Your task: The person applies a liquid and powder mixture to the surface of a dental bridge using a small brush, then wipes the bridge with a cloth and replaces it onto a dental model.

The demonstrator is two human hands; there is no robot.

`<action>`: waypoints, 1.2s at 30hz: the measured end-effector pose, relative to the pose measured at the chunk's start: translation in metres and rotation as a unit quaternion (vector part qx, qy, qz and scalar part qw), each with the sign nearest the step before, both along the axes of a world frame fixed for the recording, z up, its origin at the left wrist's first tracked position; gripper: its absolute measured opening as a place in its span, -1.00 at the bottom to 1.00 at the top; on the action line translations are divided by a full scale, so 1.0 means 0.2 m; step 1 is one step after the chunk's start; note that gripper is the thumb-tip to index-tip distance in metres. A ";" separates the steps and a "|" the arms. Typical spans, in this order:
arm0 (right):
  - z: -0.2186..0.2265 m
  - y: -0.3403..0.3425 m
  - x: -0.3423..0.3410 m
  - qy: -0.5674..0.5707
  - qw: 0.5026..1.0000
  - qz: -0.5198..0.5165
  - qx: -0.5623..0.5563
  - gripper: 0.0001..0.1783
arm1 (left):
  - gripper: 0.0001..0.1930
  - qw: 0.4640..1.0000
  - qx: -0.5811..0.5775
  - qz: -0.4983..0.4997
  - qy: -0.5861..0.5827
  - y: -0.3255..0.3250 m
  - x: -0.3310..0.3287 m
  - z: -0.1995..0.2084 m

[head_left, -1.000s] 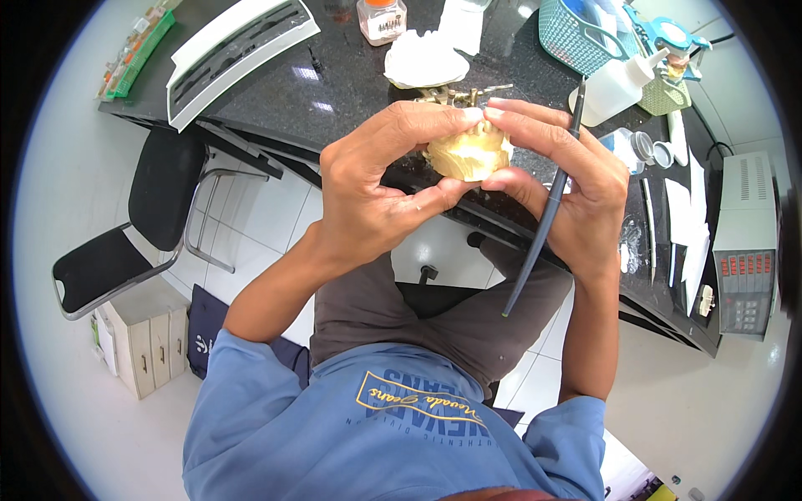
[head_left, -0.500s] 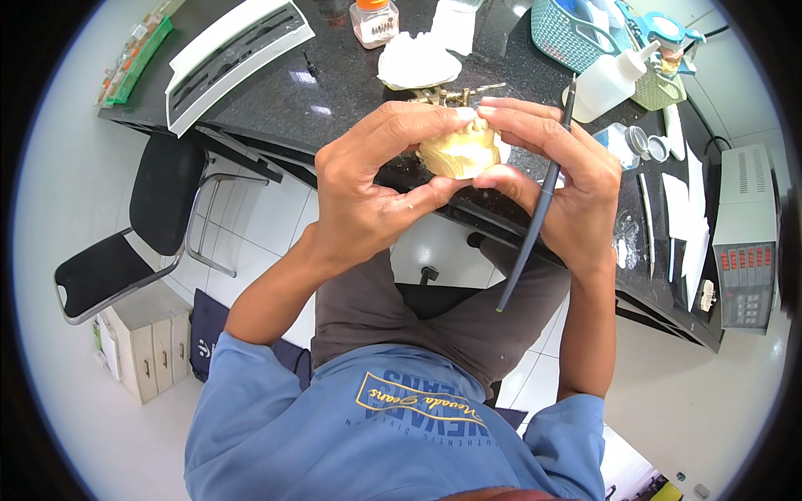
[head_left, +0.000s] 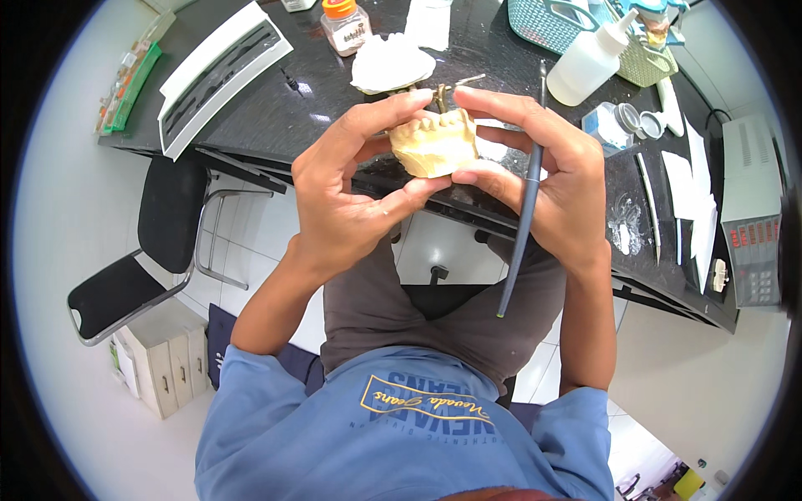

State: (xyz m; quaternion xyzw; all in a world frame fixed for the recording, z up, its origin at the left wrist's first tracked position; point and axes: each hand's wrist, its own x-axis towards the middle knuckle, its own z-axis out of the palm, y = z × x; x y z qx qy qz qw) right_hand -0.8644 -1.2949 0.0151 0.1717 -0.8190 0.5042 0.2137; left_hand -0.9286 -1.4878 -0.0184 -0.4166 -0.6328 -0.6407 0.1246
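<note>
A yellow plaster dental cast [head_left: 433, 151] is held up over the near edge of the black counter, its row of teeth facing upward. My left hand [head_left: 341, 179] grips its left side between thumb and fingers. My right hand [head_left: 561, 179] closes on the right side. A slim grey-blue handled tool [head_left: 528, 213] with a dark thin tip also lies across that hand, passing between its fingers and pointing down toward my lap. Just behind the cast are brass metal parts [head_left: 441, 98], partly hidden, and a white plaster model [head_left: 393, 63].
A jar with an orange lid [head_left: 345, 29], a white squeeze bottle [head_left: 585, 67] and a teal basket [head_left: 547, 29] stand along the back. At right are an open small jar [head_left: 608, 127], a white pen-like tool [head_left: 649, 204] and a grey device [head_left: 752, 217]. A white tray [head_left: 180, 117] sits left.
The cast has tilted so its teeth show more plainly, and my fingertips have spread farther apart along its top. The whole view has shifted slightly.
</note>
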 end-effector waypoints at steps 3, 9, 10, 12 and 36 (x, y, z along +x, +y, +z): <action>-0.02 0.00 -0.01 0.012 1.000 0.010 -0.007 -0.44 | -0.45 0.999 -0.029 -0.007 0.010 -0.01 -0.01 0.01; -0.02 0.03 -0.02 0.061 0.994 -0.004 0.093 -0.42 | -0.44 0.993 -0.105 -0.021 0.048 -0.07 -0.04 0.00; -0.02 0.02 -0.02 0.061 0.994 -0.002 0.092 -0.42 | -0.44 0.993 -0.106 -0.019 0.048 -0.06 -0.04 -0.01; -0.03 -0.02 -0.01 0.025 1.000 -0.012 0.007 -0.39 | -0.39 0.999 -0.043 -0.010 0.028 -0.04 -0.03 -0.02; 0.20 -0.01 -0.09 -0.147 0.988 0.028 0.036 -0.85 | -0.78 0.944 0.036 -0.147 -0.295 -0.04 -0.05 0.10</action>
